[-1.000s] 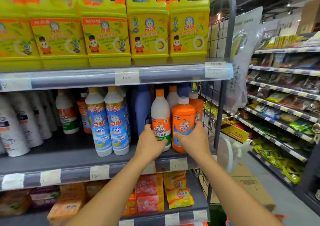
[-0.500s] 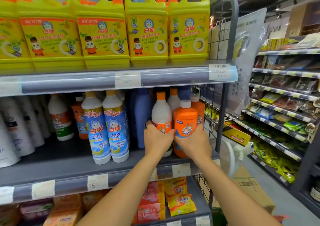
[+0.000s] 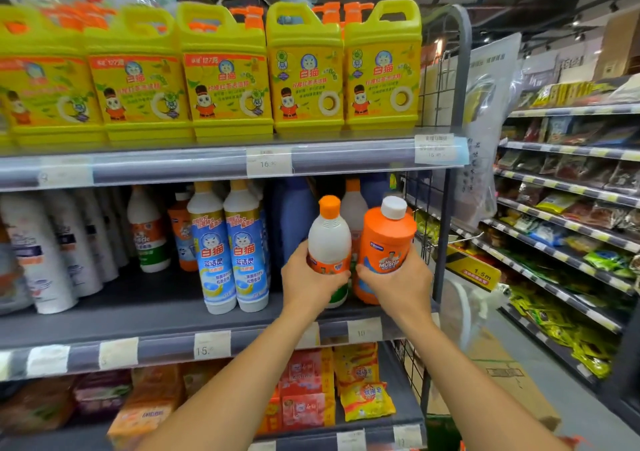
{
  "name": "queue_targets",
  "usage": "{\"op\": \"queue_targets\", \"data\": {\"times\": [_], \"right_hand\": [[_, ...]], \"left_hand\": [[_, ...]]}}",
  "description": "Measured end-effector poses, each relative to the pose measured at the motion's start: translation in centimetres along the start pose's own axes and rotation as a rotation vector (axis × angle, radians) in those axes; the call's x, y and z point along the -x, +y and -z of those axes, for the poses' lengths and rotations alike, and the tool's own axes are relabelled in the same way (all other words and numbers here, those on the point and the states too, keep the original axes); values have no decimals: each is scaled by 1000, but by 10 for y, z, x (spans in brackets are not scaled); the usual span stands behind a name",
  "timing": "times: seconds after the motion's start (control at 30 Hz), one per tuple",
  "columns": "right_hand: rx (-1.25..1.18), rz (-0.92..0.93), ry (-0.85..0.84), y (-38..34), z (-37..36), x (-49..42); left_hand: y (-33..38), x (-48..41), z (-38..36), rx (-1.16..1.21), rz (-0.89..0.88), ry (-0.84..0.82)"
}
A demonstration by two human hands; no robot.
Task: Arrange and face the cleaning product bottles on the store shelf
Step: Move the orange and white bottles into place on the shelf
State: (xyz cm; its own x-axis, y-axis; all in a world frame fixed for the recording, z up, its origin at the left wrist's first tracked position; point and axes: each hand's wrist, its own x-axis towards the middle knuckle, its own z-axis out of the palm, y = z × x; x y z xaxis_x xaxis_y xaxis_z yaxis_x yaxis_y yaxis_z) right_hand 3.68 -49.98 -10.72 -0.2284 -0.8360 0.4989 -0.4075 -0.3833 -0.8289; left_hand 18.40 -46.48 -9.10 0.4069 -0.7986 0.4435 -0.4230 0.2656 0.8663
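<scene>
At the right end of the middle shelf [image 3: 166,315], my left hand [image 3: 308,279] grips a white bottle with an orange cap [image 3: 329,232] around its lower half. My right hand [image 3: 398,282] grips an orange bottle with a white cap [image 3: 386,236] beside it. Both bottles lean slightly toward me at the shelf's front, and my hands hide their bases. Another white bottle [image 3: 354,204] and blue bottles [image 3: 294,215] stand behind them. Two blue-labelled white bottles [image 3: 232,253] stand upright to the left.
Yellow detergent jugs [image 3: 304,69] fill the top shelf. White bottles [image 3: 45,253] line the middle shelf's left side. Packets [image 3: 363,381] fill the bottom shelf. A wire end panel [image 3: 443,187] closes the shelf on the right, with an aisle and snack shelves [image 3: 571,208] beyond.
Both hands have closed round the two bottles and drawn them up and forward, tilting them toward me. The view has shifted slightly downward.
</scene>
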Motion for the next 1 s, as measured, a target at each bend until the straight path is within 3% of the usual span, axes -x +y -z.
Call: {"op": "queue_targets", "data": {"times": [0.17,0.47,0.8,1.0], "right_hand": [[-47,131,-77,-25,14,22],[-190,160,-387,-63,-2,90],[-199,158,-635,-106,-67,147],[-236,106,-677,-136,-120,159]], "left_hand": [[14,24,33,-39,-31,57],[6,80,128,-148,78,157],[-19,97,218,-257,237,343],[-38,71,275,-233,300,360]]}}
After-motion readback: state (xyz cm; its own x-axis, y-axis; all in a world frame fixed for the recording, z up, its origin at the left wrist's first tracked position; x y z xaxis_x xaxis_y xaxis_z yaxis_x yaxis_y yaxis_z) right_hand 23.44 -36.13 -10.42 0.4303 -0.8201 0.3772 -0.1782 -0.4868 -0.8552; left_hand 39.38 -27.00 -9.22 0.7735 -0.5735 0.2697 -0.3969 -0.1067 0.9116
